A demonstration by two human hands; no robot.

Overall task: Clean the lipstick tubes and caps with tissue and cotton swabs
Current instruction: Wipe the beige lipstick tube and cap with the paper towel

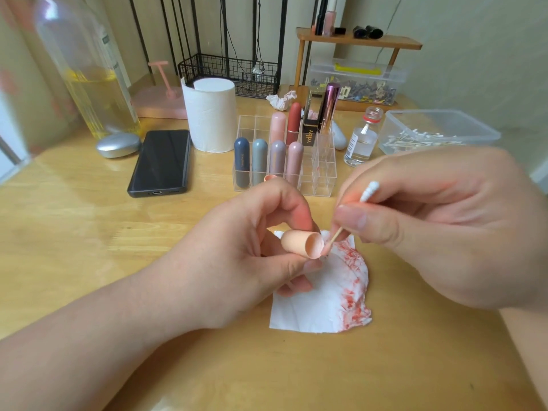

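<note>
My left hand (246, 256) pinches a peach lipstick cap (299, 243) on its side, its open mouth facing right. My right hand (439, 229) pinches a cotton swab (369, 191) by its wooden stick. The swab's lower tip sits at the cap's rim, and its white upper tip pokes out above my fingers. Under both hands lies a white tissue (314, 304) smeared with red lipstick along its right side. A clear acrylic organizer (323, 173) behind holds several capped lipsticks (277, 157).
On the wooden table (89, 247) stand a tissue roll (211, 114), a black phone (162, 161), a silver oval case (118, 144), a small glass bottle of clear liquid (362, 137) and a clear box of cotton swabs (436, 132). A crumpled tissue (280, 100) lies at the back.
</note>
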